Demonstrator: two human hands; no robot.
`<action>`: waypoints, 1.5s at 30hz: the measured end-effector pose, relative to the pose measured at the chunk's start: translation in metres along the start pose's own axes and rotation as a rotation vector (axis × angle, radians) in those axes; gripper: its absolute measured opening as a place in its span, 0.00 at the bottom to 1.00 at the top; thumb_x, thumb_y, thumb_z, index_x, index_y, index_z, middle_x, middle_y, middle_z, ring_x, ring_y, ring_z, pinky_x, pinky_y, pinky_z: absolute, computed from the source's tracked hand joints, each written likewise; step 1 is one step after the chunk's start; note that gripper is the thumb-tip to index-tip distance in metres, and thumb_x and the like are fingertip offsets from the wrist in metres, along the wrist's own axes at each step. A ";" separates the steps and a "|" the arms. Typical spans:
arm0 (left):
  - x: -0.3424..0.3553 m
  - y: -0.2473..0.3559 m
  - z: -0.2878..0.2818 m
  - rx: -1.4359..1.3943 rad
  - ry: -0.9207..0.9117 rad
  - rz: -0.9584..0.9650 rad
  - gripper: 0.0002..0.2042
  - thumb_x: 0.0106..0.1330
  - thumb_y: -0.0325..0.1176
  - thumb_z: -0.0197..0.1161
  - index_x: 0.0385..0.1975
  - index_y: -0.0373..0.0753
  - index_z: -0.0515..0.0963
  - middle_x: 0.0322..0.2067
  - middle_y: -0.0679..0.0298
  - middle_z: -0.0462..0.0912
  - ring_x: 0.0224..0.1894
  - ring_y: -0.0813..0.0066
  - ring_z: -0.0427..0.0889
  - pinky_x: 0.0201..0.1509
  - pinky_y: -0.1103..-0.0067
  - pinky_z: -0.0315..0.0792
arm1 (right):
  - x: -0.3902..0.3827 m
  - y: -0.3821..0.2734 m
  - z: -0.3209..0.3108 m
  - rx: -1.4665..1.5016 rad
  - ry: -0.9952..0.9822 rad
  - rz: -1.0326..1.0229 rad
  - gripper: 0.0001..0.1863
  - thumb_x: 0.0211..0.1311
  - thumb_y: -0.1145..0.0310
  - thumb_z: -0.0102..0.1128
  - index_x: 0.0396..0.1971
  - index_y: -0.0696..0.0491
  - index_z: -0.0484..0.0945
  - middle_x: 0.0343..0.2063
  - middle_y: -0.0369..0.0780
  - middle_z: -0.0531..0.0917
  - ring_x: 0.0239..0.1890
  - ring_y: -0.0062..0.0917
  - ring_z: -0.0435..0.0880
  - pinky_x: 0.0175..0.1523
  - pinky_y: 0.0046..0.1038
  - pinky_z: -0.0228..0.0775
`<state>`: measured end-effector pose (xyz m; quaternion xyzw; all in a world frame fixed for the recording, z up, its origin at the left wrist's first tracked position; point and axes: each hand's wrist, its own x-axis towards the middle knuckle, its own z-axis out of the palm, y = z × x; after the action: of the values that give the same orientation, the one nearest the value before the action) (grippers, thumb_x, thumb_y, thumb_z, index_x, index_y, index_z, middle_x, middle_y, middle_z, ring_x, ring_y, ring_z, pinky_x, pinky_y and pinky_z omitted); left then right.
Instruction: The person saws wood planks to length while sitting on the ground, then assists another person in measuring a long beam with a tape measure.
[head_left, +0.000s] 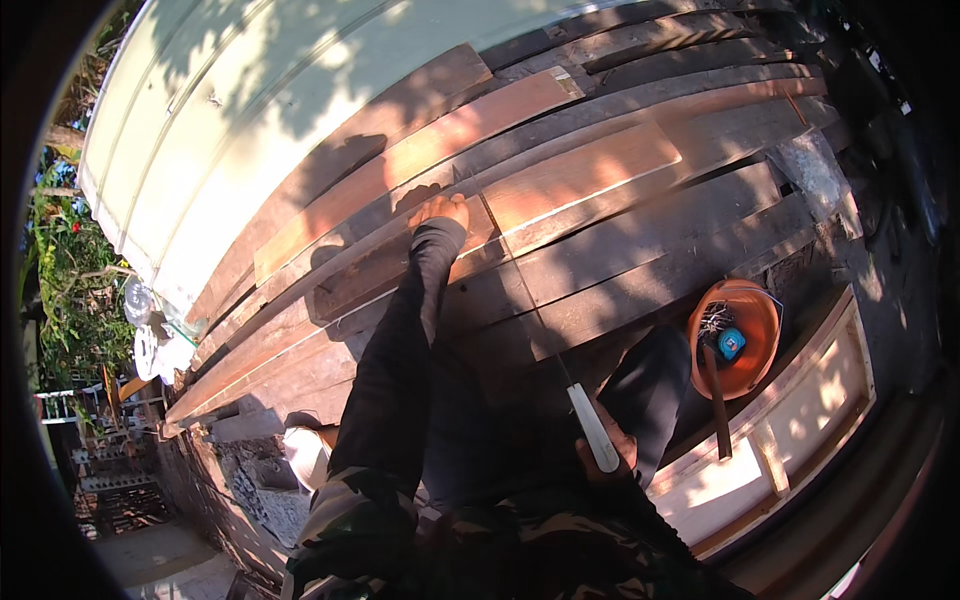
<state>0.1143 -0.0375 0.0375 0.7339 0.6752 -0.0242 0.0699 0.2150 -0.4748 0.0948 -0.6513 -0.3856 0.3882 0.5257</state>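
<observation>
A long reddish-brown plank (590, 180) lies across a stack of boards. On top of it sits a shorter, darker wooden block (370, 268). My left hand (441, 210) presses down on this block near its right end, fingers curled over the far edge. Against that end runs the thin blade of a handsaw (520, 268), crossing the plank from far to near. My right hand (612, 440) grips the saw's white handle (593, 428) low at the front, beside my knee. Its fingers are partly hidden by the handle and shadow.
An orange bucket (764, 345) at the right holds nails, a blue tape measure (731, 343) and a hammer (717, 405). Nearby lies a wooden frame (770, 455). Clear plastic (808, 170) rests on the boards' right end. A pale ribbed sheet (230, 110) stretches behind.
</observation>
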 end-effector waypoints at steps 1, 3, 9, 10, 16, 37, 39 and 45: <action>-0.002 -0.003 -0.004 0.003 0.013 0.019 0.27 0.70 0.51 0.40 0.46 0.37 0.82 0.49 0.53 0.83 0.57 0.54 0.78 0.63 0.64 0.66 | -0.004 -0.001 -0.001 0.005 -0.001 0.021 0.31 0.53 0.77 0.61 0.62 0.57 0.71 0.52 0.49 0.82 0.56 0.33 0.82 0.62 0.30 0.71; -0.002 -0.004 -0.010 -0.061 -0.042 0.010 0.28 0.70 0.52 0.40 0.48 0.37 0.81 0.51 0.51 0.82 0.59 0.55 0.76 0.65 0.62 0.63 | 0.021 0.010 0.016 -0.050 0.042 -0.124 0.31 0.54 0.78 0.59 0.63 0.55 0.71 0.48 0.50 0.83 0.51 0.34 0.85 0.54 0.29 0.75; -0.012 0.016 -0.024 0.001 -0.035 0.118 0.24 0.71 0.49 0.41 0.42 0.40 0.83 0.46 0.59 0.85 0.54 0.59 0.80 0.58 0.64 0.71 | 0.161 0.010 0.071 0.029 0.079 -0.183 0.32 0.55 0.77 0.60 0.63 0.52 0.70 0.40 0.51 0.85 0.43 0.33 0.88 0.45 0.27 0.77; -0.003 0.009 -0.016 -0.011 -0.025 0.080 0.23 0.71 0.49 0.42 0.42 0.41 0.83 0.46 0.60 0.85 0.54 0.59 0.80 0.57 0.64 0.71 | 0.163 0.008 0.076 0.013 0.068 -0.159 0.32 0.55 0.76 0.60 0.63 0.51 0.70 0.40 0.51 0.85 0.42 0.34 0.88 0.45 0.28 0.78; -0.002 -0.013 -0.001 -0.063 0.024 0.055 0.24 0.71 0.50 0.41 0.40 0.40 0.83 0.46 0.57 0.85 0.53 0.60 0.81 0.59 0.65 0.70 | 0.027 0.026 0.033 0.000 0.016 -0.160 0.32 0.52 0.78 0.59 0.62 0.57 0.71 0.53 0.47 0.82 0.54 0.31 0.82 0.58 0.27 0.71; 0.002 -0.005 0.006 -0.107 0.069 0.088 0.26 0.69 0.50 0.43 0.39 0.37 0.85 0.44 0.51 0.84 0.52 0.56 0.82 0.58 0.64 0.71 | 0.046 0.013 0.051 -0.046 0.087 -0.084 0.33 0.51 0.81 0.56 0.63 0.57 0.70 0.49 0.48 0.84 0.51 0.29 0.85 0.55 0.23 0.74; -0.003 0.003 -0.002 -0.099 0.068 0.151 0.26 0.69 0.50 0.43 0.40 0.37 0.85 0.46 0.51 0.84 0.52 0.57 0.82 0.59 0.65 0.70 | 0.124 0.012 0.070 -0.043 0.103 -0.177 0.33 0.52 0.79 0.59 0.63 0.53 0.70 0.46 0.50 0.84 0.46 0.30 0.87 0.50 0.25 0.76; 0.019 -0.025 0.010 -0.065 0.046 0.086 0.25 0.70 0.50 0.43 0.44 0.37 0.83 0.50 0.52 0.83 0.55 0.55 0.80 0.60 0.65 0.70 | 0.105 0.009 0.075 -0.054 0.087 -0.236 0.33 0.51 0.77 0.60 0.63 0.52 0.71 0.44 0.49 0.84 0.44 0.35 0.87 0.48 0.26 0.76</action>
<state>0.0921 -0.0182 0.0237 0.7599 0.6450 0.0175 0.0790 0.1898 -0.3517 0.0647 -0.6315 -0.4465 0.2846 0.5664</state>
